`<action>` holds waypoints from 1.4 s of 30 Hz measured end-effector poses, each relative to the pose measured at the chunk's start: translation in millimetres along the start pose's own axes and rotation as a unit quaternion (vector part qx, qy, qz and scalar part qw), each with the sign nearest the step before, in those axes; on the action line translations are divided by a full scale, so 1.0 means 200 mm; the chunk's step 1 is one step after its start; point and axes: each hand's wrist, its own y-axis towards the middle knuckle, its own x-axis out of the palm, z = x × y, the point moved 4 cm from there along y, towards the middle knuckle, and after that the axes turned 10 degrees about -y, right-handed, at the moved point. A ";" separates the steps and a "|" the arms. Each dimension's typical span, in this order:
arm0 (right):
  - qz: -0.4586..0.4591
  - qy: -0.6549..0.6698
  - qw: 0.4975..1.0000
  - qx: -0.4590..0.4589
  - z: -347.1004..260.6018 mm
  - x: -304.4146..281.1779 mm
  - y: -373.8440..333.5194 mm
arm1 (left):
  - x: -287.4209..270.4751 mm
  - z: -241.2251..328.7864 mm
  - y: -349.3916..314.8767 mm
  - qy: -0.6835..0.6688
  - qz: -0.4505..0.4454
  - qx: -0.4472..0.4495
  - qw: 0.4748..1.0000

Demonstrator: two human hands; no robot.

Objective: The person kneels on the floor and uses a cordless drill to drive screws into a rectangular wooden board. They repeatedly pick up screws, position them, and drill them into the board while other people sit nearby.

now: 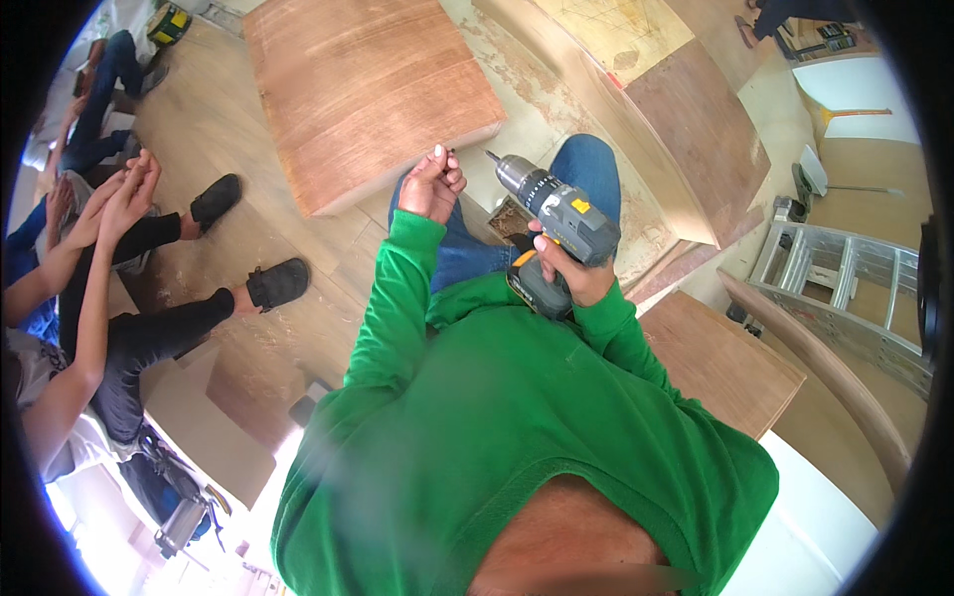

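Note:
My right hand (pixel 576 270) is wrapped round the grip of a grey and black cordless drill (pixel 566 214) with yellow and orange accents. Its chuck and bit point up and left, toward my other hand. My left hand (pixel 434 187) is closed in a pinch at the near edge of a reddish-brown wooden box (pixel 373 89). A small dark tip shows by those fingertips, too small to name. The bit and the left fingers are apart. Both forearms wear green sleeves, and the box stands just in front of my knees.
On the left a person (pixel 119 204) sits with hands raised together, feet in dark shoes; others sit farther back. Wooden panels (pixel 696 149) stand at the right, near an aluminium ladder (pixel 845 273). A brown board (pixel 725 358) lies beside my right elbow. Sawdust marks the floor.

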 end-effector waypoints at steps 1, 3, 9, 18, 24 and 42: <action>-0.001 -0.007 1.000 -0.004 -0.01 0.00 0.02 | 0.00 -0.01 0.03 -0.013 0.005 -0.002 1.000; -0.017 -0.041 0.999 -0.016 -0.02 0.00 0.08 | 0.01 -0.03 0.07 -0.028 0.020 -0.001 0.999; -0.043 -0.049 0.998 0.021 -0.04 0.01 0.25 | 0.06 -0.06 0.18 -0.041 0.022 -0.013 0.999; -0.096 -0.031 0.991 0.089 0.07 -0.06 0.68 | 0.02 -0.09 0.40 -0.080 0.041 0.005 0.996; -0.160 -0.088 0.973 0.138 0.15 -0.20 0.97 | 0.00 -0.15 0.60 -0.113 0.081 -0.007 0.990; -0.148 -0.141 0.967 0.154 0.28 -0.45 1.20 | -0.02 -0.27 0.85 -0.048 0.199 -0.033 0.978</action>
